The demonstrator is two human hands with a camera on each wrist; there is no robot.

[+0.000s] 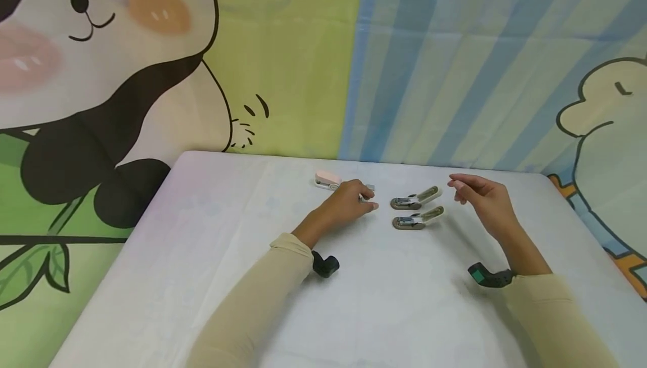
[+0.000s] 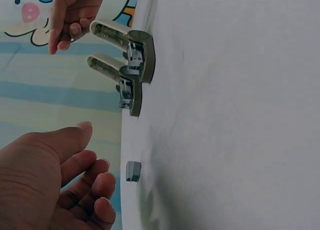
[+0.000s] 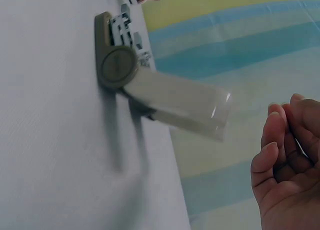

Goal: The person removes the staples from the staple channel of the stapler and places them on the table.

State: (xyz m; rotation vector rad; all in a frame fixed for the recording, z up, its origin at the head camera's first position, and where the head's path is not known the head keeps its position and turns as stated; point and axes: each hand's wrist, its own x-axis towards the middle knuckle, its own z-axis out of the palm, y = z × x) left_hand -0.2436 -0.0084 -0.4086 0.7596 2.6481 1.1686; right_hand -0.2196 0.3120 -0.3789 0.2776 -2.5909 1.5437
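Observation:
Two grey-brown staplers, the back one and the front one, lie side by side on the white-covered table. Their pale top arms are swung up toward the right, baring the metal inside. My left hand hovers left of them, fingers loosely bent and nothing visible in its grasp. Just beyond its fingertips sits a small grey block, which looks like a strip of staples. To the right of the raised arms, my right hand is held in the air, thumb near the bent fingers, with nothing seen between them.
Behind my left hand lies a pink and white stapler, partly covered by that hand. The table ends at the back against a printed curtain. Each wrist carries a black camera mount.

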